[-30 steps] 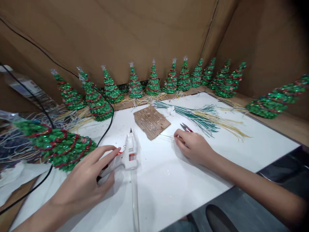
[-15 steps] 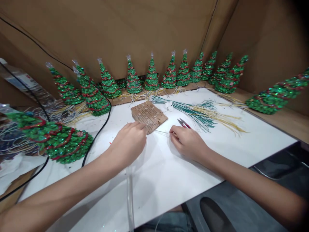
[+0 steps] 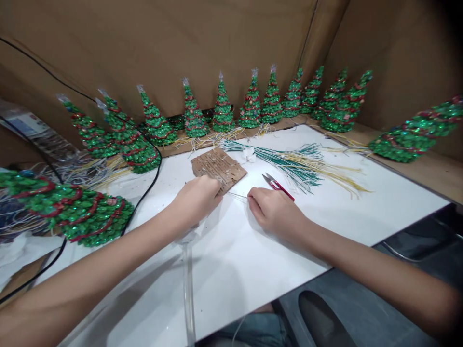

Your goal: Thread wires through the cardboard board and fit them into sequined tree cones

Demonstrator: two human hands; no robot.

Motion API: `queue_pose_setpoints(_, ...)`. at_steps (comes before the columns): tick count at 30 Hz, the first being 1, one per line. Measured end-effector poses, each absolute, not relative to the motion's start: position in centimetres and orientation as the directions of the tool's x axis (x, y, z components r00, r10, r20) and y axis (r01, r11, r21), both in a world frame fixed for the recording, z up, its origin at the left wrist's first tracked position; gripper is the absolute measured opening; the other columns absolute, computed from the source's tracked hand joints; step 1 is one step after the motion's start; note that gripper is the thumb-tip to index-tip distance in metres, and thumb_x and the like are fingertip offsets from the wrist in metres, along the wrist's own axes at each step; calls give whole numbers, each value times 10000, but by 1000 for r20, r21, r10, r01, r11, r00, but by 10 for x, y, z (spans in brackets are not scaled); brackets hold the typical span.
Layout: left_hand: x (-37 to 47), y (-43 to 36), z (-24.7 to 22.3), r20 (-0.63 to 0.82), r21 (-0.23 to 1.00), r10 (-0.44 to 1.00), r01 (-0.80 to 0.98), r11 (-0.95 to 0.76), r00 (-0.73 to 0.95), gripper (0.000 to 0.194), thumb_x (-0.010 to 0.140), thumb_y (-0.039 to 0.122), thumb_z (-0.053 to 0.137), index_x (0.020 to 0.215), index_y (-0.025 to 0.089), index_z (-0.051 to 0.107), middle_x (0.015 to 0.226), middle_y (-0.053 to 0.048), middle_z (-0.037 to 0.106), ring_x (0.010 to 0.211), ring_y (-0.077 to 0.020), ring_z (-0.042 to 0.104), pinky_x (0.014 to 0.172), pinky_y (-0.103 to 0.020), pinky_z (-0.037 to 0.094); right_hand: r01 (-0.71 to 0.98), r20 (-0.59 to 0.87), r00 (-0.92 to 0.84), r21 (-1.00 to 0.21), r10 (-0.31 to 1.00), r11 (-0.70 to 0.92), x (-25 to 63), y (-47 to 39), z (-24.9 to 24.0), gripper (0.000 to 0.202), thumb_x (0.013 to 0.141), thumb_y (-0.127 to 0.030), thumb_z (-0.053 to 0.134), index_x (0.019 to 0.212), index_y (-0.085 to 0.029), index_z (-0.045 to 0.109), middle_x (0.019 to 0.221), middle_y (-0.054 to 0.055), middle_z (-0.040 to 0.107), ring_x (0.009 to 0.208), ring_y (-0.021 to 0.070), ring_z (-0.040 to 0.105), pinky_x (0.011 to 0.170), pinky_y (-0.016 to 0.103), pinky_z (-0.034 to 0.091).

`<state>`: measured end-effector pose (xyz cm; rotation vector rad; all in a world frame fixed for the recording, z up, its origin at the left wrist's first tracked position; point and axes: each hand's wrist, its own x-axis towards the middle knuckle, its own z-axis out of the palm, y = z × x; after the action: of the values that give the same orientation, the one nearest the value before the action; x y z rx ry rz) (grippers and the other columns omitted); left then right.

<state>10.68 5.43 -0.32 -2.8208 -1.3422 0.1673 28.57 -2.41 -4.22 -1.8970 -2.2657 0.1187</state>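
A thin, pale, wire-like strand (image 3: 237,194) lies at the centre of the frame, low over the white flat surface (image 3: 224,289), crossing the gap between the two hands just below the near corner of a rough square of brown corrugated cardboard (image 3: 219,166). The right hand (image 3: 273,207), right of centre, is clamped on the strand's right end with thumb and forefinger; so fine a thing probably needs a fingertip pinch rather than a full grip. The left hand (image 3: 200,195), left of centre, has its fingers curled and bunched over the cardboard's lower left edge, but I cannot tell whether they are clamped on the strand, since the fingertips are mostly hidden. Both forearms come in low, perhaps to steady the fine grip. Small red-handled metal snips (image 3: 282,188) lie just beyond the right hand, seemingly kept within its reach. Behind them, right of centre, a fanned bundle of green, white and yellow strands (image 3: 289,164) lies flat, perhaps spread so single ones separate easily. Sparkling green cone-shaped trees with red garlands (image 3: 223,113) stand mostly along the back edge, likely to leave the middle free for the hands.
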Motion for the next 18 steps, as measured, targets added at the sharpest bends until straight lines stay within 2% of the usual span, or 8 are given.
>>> queue_pose_setpoints(5,113,58,3,-107,-28,763,766,-643,637,166,823,184,530,755,166,680,780,-94,714,717,-223,665,616,-284,433,972,121,-190,-120,974,204,281,-25,-47,236,978,-205,356,940,-135,579,887,86,688,748,208,636,599,321,248)
queue_pose_setpoints(8,111,59,2,-101,-18,741,743,-669,664,180,839,188,531,783,169,700,807,-94,721,738,-213,665,651,-280,455,972,133,-206,-88,969,219,279,-24,-48,228,978,-190,353,942,-132,571,895,93,685,714,207,626,577,322,222)
queue_pose_setpoints(14,106,56,-6,-50,6,680,681,-732,732,269,907,208,498,1067,222,714,997,-86,730,976,-215,665,860,-293,487,977,33,-207,-37,978,208,275,-22,-45,206,950,-145,352,959,-129,558,866,116,698,697,225,635,559,314,229)
queue_pose_setpoints(18,106,51,-7,-53,-21,668,668,-744,742,321,934,196,461,1169,220,677,1028,-103,716,968,-226,668,857,-316,503,980,-18,-199,-18,980,198,271,-21,-39,200,882,-87,386,966,-120,564,796,143,705,685,247,650,553,307,254)
